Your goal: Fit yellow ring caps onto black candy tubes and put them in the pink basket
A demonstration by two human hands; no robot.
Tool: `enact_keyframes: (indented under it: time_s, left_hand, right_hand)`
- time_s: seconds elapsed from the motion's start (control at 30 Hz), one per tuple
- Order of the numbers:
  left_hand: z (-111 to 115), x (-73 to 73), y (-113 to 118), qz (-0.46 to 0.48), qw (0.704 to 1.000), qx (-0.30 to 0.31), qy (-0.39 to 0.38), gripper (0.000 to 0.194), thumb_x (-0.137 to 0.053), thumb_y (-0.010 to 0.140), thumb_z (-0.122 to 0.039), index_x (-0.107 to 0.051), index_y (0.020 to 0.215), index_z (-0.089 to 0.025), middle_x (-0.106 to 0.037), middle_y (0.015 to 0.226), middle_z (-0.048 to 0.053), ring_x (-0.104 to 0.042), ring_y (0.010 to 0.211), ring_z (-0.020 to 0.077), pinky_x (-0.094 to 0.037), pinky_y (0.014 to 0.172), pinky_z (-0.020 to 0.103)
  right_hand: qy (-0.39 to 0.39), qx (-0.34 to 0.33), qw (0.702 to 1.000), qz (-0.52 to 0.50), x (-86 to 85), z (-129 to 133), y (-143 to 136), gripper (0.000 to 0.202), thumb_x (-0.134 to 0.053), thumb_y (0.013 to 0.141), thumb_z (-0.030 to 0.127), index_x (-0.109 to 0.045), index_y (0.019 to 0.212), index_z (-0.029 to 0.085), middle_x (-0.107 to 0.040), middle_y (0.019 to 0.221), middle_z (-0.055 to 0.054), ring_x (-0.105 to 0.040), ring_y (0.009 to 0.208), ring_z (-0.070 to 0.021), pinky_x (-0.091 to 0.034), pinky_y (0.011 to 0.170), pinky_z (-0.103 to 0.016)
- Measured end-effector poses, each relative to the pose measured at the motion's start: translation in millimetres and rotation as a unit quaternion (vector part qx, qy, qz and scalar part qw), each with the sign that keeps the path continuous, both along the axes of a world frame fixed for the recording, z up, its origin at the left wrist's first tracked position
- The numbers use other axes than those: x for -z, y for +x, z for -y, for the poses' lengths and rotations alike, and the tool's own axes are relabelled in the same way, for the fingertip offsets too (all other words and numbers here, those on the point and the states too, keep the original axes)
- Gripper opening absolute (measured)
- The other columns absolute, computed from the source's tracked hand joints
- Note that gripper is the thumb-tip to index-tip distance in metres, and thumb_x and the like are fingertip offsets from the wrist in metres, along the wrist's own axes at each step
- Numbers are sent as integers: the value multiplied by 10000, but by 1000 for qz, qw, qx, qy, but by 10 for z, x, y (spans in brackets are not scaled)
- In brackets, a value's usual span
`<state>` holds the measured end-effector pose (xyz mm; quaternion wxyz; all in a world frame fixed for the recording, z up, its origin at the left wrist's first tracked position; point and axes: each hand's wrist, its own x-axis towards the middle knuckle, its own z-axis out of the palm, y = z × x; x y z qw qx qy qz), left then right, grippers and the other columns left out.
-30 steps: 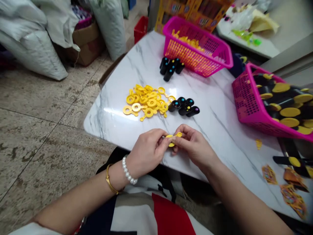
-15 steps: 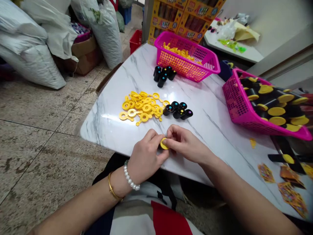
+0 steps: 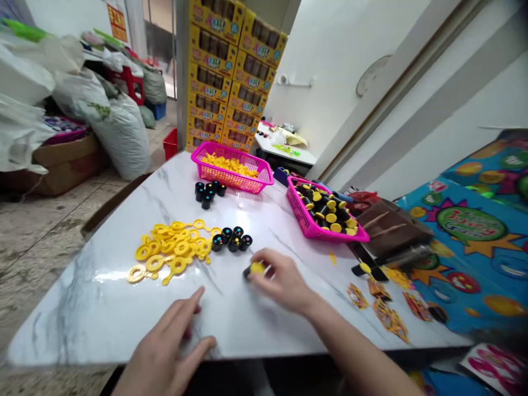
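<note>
My right hand [image 3: 280,278] grips a black cylinder with a yellow cap [image 3: 257,269], tilted just over the white marbled table [image 3: 231,324]. Lower left, my left hand [image 3: 171,335] has its fingers apart and holds nothing. Ahead of it lies a heap of yellow ring-shaped pieces with tabs [image 3: 177,247]. Directly right of the heap, several black cylinders [image 3: 234,242] stand with coloured dots showing inside. Another group of black cylinders [image 3: 206,195] stands farther back.
A pink basket of yellow pieces [image 3: 256,184] sits at the back; another pink basket [image 3: 307,223] holds capped black cylinders. Small colourful packets [image 3: 383,316] lie to the right. Yellow boxes [image 3: 235,71] are stacked behind the table, and white sacks [image 3: 124,137] stand at left.
The view has swung up and to the right. My hands have parted: the left let go and opened, while the right carried the capped cylinder to the right.
</note>
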<state>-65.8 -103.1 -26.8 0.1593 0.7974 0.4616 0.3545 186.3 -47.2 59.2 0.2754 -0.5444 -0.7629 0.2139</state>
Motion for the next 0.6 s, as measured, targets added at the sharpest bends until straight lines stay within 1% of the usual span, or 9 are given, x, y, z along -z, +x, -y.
enact_keyframes:
  time_s: [0.07, 0.1, 0.17, 0.2, 0.3, 0.43, 0.5, 0.53, 0.6]
  left_hand:
    - [-100, 6, -179, -18, 996, -61, 57, 531, -511, 910, -472, -414, 1362, -211, -576, 1146, 74, -612, 934, 202, -505, 823, 300]
    - [-152, -13, -255, -32, 992, -94, 77, 477, -494, 918, -476, -462, 1310, -207, -573, 1163, 81, -601, 989, 225, -489, 865, 332]
    - [-242, -85, -345, -66, 985, -137, 85, 374, -497, 923, -448, -524, 1200, -199, -581, 1140, 84, -591, 1018, 249, -475, 883, 371]
    - [-278, -128, -356, -85, 983, -148, 73, 337, -516, 918, -425, -538, 1162, -195, -587, 1115, 82, -595, 1002, 249, -480, 866, 373]
    - [-371, -236, -278, -128, 977, -167, 10, 258, -593, 879, -358, -566, 1068, -185, -599, 1042, 71, -604, 936, 236, -502, 799, 353]
    - [-461, -293, -147, -147, 970, -184, -55, 134, -572, 890, -304, -574, 975, -202, -604, 1005, 43, -611, 900, 215, -510, 756, 330]
    - [-451, -292, -135, -141, 972, -181, -57, 123, -541, 900, -315, -565, 968, -215, -610, 1003, 36, -617, 885, 213, -512, 733, 331]
    - [-441, -273, -147, -135, 973, -181, -50, 135, -527, 902, -331, -561, 973, -222, -614, 1009, 35, -622, 882, 217, -514, 725, 335]
    - [-450, -183, -203, -116, 978, -173, -24, 190, -497, 901, -398, -562, 972, -233, -628, 1009, 38, -636, 855, 225, -521, 702, 343]
  right_hand:
    - [70, 125, 990, 17, -185, -277, 514, 177, -594, 796, 270, -620, 943, 175, -650, 879, -34, -594, 738, -148, -469, 658, -250]
    - [119, 195, 972, 49, -278, -427, 789, 194, -616, 782, 282, -627, 944, 175, -656, 863, -36, -595, 731, -155, -463, 661, -259]
    - [209, 307, 917, 146, -429, -730, 1302, 258, -673, 749, 275, -641, 985, 176, -670, 885, -55, -602, 755, -168, -451, 711, -281]
    - [242, 347, 884, 198, -474, -877, 1519, 278, -688, 745, 279, -647, 996, 169, -675, 905, -78, -604, 787, -180, -441, 736, -294]
    - [236, 365, 873, 221, -471, -1278, 1959, 347, -751, 699, 196, -669, 1018, 88, -653, 1005, -226, -577, 957, -272, -389, 827, -391]
    - [224, 393, 824, 342, -350, -1596, 2081, 309, -733, 766, 257, -679, 1045, 135, -639, 1080, -238, -467, 1184, -335, -222, 998, -538]
    - [163, 406, 829, 347, -347, -1633, 2016, 324, -629, 849, 306, -645, 1115, 122, -604, 1160, -249, -420, 1226, -361, -140, 1020, -618]
    - [115, 408, 841, 337, -356, -1643, 1979, 357, -565, 887, 330, -618, 1161, 109, -582, 1198, -256, -421, 1217, -372, -135, 1008, -653]
    - [92, 405, 846, 334, -382, -1691, 1941, 369, -446, 940, 370, -589, 1213, 165, -567, 1265, -196, -413, 1228, -350, -169, 1003, -667]
